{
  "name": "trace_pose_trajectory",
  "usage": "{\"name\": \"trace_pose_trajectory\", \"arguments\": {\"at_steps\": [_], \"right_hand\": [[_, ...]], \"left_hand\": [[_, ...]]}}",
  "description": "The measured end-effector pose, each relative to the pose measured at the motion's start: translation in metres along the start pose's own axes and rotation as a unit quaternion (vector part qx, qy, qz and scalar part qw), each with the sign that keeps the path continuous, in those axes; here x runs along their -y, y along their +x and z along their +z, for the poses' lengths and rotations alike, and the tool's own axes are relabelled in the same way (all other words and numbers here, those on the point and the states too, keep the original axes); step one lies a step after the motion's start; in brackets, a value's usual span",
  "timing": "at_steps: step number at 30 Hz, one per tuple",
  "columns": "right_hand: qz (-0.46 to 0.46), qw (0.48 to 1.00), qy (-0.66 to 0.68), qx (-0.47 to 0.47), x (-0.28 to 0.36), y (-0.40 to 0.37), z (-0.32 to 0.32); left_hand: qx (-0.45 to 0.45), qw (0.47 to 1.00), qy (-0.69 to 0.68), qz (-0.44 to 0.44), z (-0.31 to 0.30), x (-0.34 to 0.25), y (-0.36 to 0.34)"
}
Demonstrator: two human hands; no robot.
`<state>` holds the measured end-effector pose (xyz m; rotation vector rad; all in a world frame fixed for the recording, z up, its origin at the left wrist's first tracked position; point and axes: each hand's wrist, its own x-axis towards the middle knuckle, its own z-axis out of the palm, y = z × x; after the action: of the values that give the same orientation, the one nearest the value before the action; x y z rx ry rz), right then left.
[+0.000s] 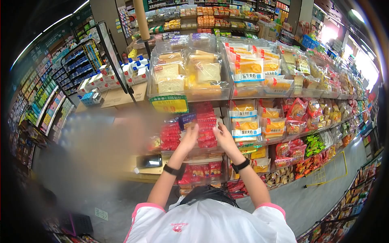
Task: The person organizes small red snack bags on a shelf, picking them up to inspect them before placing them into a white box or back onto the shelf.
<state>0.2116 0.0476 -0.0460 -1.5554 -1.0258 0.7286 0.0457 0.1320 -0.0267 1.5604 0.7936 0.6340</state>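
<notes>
Both my hands reach forward into a middle shelf of red snack packets (207,121), which stand in stacked columns. My left hand (189,137) is at the left side of one column, fingers extended, just below a dark blue packet (187,118). On the column's other side, my right hand (225,139) has its thumb and fingers apart, close to the packets' right edge. Neither hand shows a packet in its grasp. More red packets (170,135) lie to the left of my left hand, partly blurred.
Above are clear bins of sliced bread (170,75) and wrapped filled bread (248,73). A yellow price sign (170,106) hangs from the bin. A phone (149,161) lies on a ledge at left. A yellow wire rack (326,172) stands on the floor at right.
</notes>
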Motion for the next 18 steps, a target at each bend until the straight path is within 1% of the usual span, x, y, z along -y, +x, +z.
{"name": "trace_pose_trajectory", "arguments": {"at_steps": [1, 2, 3, 4, 5, 6, 7, 8, 9, 11, 12, 15, 18], "right_hand": [[-0.049, 0.997, -0.052, 0.032, 0.014, -0.010, -0.007], [-0.097, 0.988, -0.102, 0.063, 0.032, -0.024, -0.016], [-0.143, 0.973, -0.152, 0.095, 0.041, -0.034, -0.021], [-0.171, 0.968, -0.153, 0.098, 0.034, -0.033, -0.021], [-0.140, 0.975, -0.145, 0.093, 0.032, -0.030, -0.020], [-0.109, 0.981, -0.137, 0.088, 0.033, -0.026, -0.020], [-0.079, 0.985, -0.128, 0.084, 0.033, -0.022, -0.018], [-0.115, 0.985, -0.123, 0.044, 0.024, -0.015, -0.015], [-0.108, 0.985, -0.131, 0.038, 0.018, -0.008, -0.013], [-0.094, 0.984, -0.146, 0.022, 0.009, 0.004, -0.011], [-0.112, 0.982, -0.151, -0.005, 0.006, 0.008, -0.009], [-0.088, 0.980, -0.177, -0.015, 0.004, 0.017, -0.008], [-0.104, 0.977, -0.183, -0.030, 0.005, 0.019, -0.006]], "left_hand": [[0.002, 0.999, 0.049, 0.010, 0.000, -0.005, -0.012], [-0.083, 0.975, 0.204, 0.024, 0.005, -0.013, -0.031], [-0.060, 0.972, 0.222, 0.042, 0.003, -0.014, -0.035], [-0.038, 0.969, 0.238, 0.059, -0.002, -0.013, -0.039], [-0.015, 0.964, 0.255, 0.076, -0.005, -0.011, -0.043], [-0.063, 0.967, 0.222, 0.108, -0.002, 0.005, -0.038], [-0.074, 0.961, 0.240, 0.119, -0.001, 0.011, -0.034], [-0.086, 0.953, 0.258, 0.131, 0.000, 0.013, -0.028], [-0.097, 0.945, 0.276, 0.144, 0.000, 0.013, -0.024], [-0.103, 0.948, 0.259, 0.152, 0.003, 0.013, -0.016], [-0.105, 0.950, 0.250, 0.158, 0.005, 0.012, -0.012], [-0.093, 0.955, 0.245, 0.137, 0.009, 0.011, -0.008], [-0.083, 0.964, 0.237, 0.083, 0.014, 0.007, -0.011]]}}
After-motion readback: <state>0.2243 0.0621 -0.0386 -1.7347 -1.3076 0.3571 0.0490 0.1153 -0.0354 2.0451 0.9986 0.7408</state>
